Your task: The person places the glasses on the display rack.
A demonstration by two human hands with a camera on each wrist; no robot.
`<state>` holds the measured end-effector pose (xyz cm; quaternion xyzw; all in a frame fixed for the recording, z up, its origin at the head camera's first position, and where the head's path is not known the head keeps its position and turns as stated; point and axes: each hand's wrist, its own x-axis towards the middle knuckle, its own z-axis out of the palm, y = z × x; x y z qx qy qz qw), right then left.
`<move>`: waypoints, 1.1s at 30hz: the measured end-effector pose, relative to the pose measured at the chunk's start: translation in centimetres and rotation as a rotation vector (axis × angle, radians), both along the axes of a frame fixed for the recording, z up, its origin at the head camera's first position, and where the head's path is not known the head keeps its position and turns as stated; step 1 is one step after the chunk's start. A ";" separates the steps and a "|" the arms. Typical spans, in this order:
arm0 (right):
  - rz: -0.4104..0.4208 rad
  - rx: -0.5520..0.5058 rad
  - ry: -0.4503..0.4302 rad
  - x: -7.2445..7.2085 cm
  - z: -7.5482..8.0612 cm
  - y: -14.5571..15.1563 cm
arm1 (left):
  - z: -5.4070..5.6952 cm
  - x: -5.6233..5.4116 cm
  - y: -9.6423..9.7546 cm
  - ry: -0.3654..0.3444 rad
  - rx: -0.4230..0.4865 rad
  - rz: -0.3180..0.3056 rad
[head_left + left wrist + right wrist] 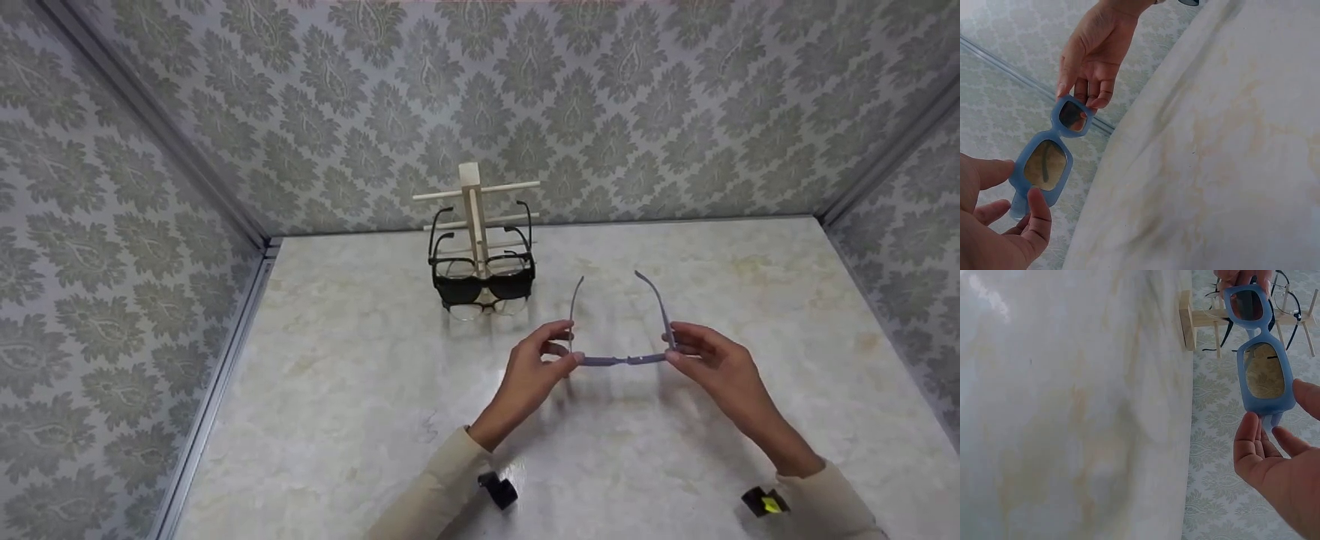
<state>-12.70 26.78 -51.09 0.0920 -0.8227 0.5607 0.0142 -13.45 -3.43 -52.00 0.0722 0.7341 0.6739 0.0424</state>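
Observation:
Both hands hold a pair of blue-framed sunglasses [600,361] over the table, front toward the person and temples unfolded, pointing away. My left hand [536,360] pinches the left hinge corner between thumb and fingers. At the opposite corner, my right hand [716,367] grips the frame and the base of the right temple. In the left wrist view the tinted lenses [1044,165] show inside thick blue rims. The right wrist view shows the same sunglasses [1266,405], with the right thumb and fingers around the near end.
A wooden eyewear stand [469,176] with crossbars is at the table's back, left of the hands. Black-framed glasses [457,264], dark sunglasses [510,286] and a thin-rimmed pair [465,312] hang on it. Patterned wall panels [525,90] enclose the marbled table [360,390].

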 end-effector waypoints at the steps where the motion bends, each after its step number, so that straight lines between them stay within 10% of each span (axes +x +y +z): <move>1: 0.003 -0.002 0.002 0.1 0.1 -0.1 | 0.2 0.1 -0.1 0.003 0.004 0.000; 33: 0.052 -0.098 0.111 -0.8 6.6 -2.3 | 6.8 0.4 -2.7 0.166 0.016 0.008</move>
